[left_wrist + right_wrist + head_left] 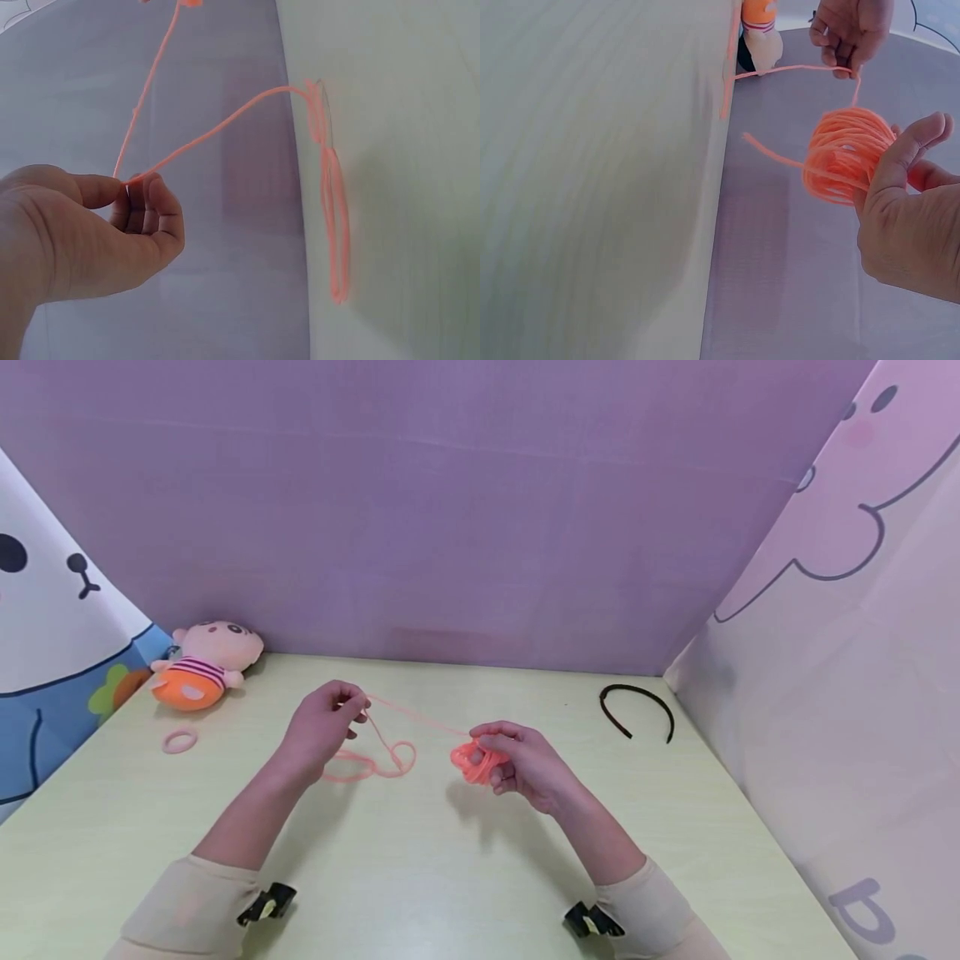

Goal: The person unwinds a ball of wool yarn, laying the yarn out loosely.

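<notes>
A small wound bundle of orange-pink yarn (478, 763) is held above the table by my right hand (528, 766), its thumb and fingers around one side. In the right wrist view a short loose end sticks out of the yarn bundle (846, 150). My left hand (322, 727) pinches the strand between thumb and fingertips, left of the bundle. From that pinch one stretch of yarn (150, 90) runs across to the bundle. Another stretch drops to loose loops of yarn (401, 760) lying on the table (420, 877).
A plush doll (213, 662) in orange and striped clothes leans at the back left. In front of it lies a pink ring (180, 741). A dark headband (637, 687) rests at the back right. Purple cloth (465, 527) hangs behind the table.
</notes>
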Tool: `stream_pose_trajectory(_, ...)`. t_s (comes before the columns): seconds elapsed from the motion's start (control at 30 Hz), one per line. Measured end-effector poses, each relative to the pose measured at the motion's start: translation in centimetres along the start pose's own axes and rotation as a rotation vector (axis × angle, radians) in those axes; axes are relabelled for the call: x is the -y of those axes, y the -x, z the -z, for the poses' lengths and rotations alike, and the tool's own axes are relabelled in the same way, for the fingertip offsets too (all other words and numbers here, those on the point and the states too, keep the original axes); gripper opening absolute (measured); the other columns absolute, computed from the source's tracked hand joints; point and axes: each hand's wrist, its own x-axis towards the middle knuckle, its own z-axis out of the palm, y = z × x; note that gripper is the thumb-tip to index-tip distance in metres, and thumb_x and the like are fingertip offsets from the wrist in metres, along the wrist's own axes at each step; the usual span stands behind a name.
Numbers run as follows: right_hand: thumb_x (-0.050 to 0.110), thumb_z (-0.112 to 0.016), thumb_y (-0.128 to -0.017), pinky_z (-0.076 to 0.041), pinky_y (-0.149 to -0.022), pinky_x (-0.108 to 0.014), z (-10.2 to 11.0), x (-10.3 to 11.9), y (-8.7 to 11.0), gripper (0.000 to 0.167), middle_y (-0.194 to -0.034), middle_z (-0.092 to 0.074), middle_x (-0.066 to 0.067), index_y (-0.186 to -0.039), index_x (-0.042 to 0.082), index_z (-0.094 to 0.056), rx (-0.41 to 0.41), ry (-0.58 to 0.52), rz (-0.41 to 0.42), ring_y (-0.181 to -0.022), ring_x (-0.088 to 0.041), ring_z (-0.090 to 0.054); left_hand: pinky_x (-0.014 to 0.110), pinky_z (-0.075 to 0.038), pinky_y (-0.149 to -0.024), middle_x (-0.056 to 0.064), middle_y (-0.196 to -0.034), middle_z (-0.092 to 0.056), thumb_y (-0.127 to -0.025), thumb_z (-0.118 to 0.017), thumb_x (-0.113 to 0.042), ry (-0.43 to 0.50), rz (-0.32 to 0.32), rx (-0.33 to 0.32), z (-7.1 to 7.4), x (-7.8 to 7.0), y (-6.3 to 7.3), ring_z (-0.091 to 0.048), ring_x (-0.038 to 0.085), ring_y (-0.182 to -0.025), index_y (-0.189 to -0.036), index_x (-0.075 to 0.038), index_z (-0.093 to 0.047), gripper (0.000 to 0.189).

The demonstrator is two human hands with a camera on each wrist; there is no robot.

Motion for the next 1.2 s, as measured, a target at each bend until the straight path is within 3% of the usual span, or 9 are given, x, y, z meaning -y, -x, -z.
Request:
stream_pose_trajectory(0.37,0.024,-0.052,-0.104,-0.053,-0.053,-0.024,0.2,0.0,0.0,0.044,-0.091,-0.07,-0.006,-0.144,0.006,-0.051,-0.059,-0.005,-0.001,-0.05,-0.01,-0.058,0.03,-0.055,-0.078,0.016,-0.119,-0.058,-0.108,-0.046,-0.017,0.037,0.023,-0.054,0.5,-0.3,-0.1,-0.061,0.021,-0.097,-0.118,0.004,-0.054,0.025)
stream_pose_trajectory(0.6,0.025,-0.049,-0.105,-0.054,-0.053,-0.023,0.3,-0.1,-0.2,0.043,-0.089,-0.068,-0.006,-0.143,0.005,-0.053,-0.072,-0.039,-0.009,-0.051,-0.01,-0.06,0.026,-0.055,-0.074,0.012,-0.113,-0.057,-0.108,-0.046,-0.017,0.084,0.028,-0.117,0.9,-0.4,-0.2,-0.06,0.013,-0.092,-0.119,0.004,-0.053,0.025)
stream_pose_trajectory(0.77,0.024,-0.046,-0.107,-0.054,-0.053,-0.023,0.3,0.0,-0.2,0.041,-0.09,-0.069,-0.005,-0.141,0.004,-0.055,-0.073,-0.057,-0.007,-0.051,-0.01,-0.06,0.025,-0.054,-0.073,0.008,-0.112,-0.056,-0.108,-0.045,-0.019,0.121,0.067,-0.156,1.2,-0.3,-0.3,-0.06,0.01,-0.089,-0.118,0.002,-0.052,0.024)
stream_pose_trajectory(1.0,0.02,-0.048,-0.106,-0.055,-0.054,-0.024,0.1,0.1,-0.1,0.036,-0.092,-0.07,-0.006,-0.138,0.005,-0.058,-0.089,-0.036,-0.019,-0.051,-0.011,-0.06,0.03,-0.05,-0.079,0.012,-0.117,-0.053,-0.106,-0.046,-0.02,0.062,0.1,-0.076,1.1,-0.1,-0.1,-0.055,0.02,-0.099,-0.126,0.003,-0.051,0.031)
stream_pose_trajectory(1.2,0.018,-0.054,-0.105,-0.055,-0.055,-0.025,0.0,0.2,0.0,0.035,-0.092,-0.07,-0.005,-0.137,0.005,-0.059,-0.082,-0.022,-0.014,-0.051,-0.011,-0.06,0.034,-0.046,-0.082,0.016,-0.123,-0.055,-0.104,-0.054,-0.02,-0.016,0.034,-0.005,-0.1,-0.3,0.3,-0.052,0.028,-0.103,-0.125,0.002,-0.055,0.03)
